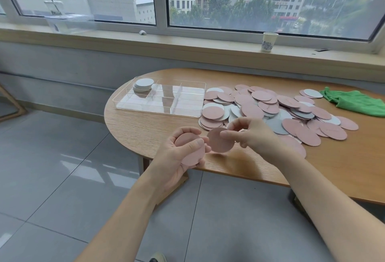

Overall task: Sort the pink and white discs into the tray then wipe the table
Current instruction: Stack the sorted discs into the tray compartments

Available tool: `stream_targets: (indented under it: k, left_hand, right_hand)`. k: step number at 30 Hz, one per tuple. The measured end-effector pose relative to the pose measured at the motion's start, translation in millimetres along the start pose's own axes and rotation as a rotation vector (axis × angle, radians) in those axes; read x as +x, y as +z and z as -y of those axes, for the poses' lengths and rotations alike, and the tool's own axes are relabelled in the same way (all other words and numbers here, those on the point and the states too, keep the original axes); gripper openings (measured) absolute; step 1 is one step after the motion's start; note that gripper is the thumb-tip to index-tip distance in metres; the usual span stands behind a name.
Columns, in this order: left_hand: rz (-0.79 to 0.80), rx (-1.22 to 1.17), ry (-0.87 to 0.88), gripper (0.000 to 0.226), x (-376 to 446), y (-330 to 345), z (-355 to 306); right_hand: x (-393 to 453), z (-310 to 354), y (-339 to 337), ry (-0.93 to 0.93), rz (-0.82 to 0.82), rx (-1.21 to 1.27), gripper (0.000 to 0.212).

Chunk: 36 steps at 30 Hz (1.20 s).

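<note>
A: Our right hand (250, 134) pinches one thin round pink disc (220, 140) by its edge, above the near edge of the table. Our left hand (183, 149) curls round a small stack of pink discs (190, 153), thumb pressed on top.

B: And beyond them?

A: The big loose heap of pink and white discs (270, 109) spreads to the right on the oval wooden table (145, 130). The clear plastic divided tray (162, 100) sits left of the heap, with a pile of white discs (142, 84) in its far-left compartment. The crumpled green cloth (354, 101) lies far right.

B: What might go wrong?

A: We judge the stack could fan out and slip if our thumb eases while adding a disc; some would fall to the floor, since our left hand hangs partly past the table edge.
</note>
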<state>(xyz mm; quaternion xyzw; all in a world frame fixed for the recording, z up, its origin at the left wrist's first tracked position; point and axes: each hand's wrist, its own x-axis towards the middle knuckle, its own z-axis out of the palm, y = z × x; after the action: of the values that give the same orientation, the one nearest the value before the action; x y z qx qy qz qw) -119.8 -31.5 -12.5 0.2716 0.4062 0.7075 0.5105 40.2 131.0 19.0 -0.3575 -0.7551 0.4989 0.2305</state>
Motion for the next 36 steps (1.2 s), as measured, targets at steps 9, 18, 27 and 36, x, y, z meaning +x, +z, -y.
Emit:
stream_targets:
  k: [9, 18, 27, 36]
  left_hand:
    - [-0.010, 0.042, 0.006, 0.049, 4.6, 6.1, 1.3]
    - [0.009, 0.083, 0.039, 0.037, 7.6, 11.2, 6.7]
    - [0.041, -0.007, -0.017, 0.029, 13.9, 21.0, 9.4]
    - [0.075, 0.034, -0.034, 0.043, 21.8, 20.9, 10.9]
  right_hand:
    - [-32.2, 16.0, -6.3, -0.085, 0.151, 0.355, 0.026]
    - [-36.4, 8.1, 17.7, -0.137, 0.152, 0.221, 0.016]
    - [-18.5, -5.8, -6.9, -0.147, -0.103, -0.029, 0.003]
    - [19.5, -8.2, -20.4, -0.227, -0.143, -0.266, 0.003]
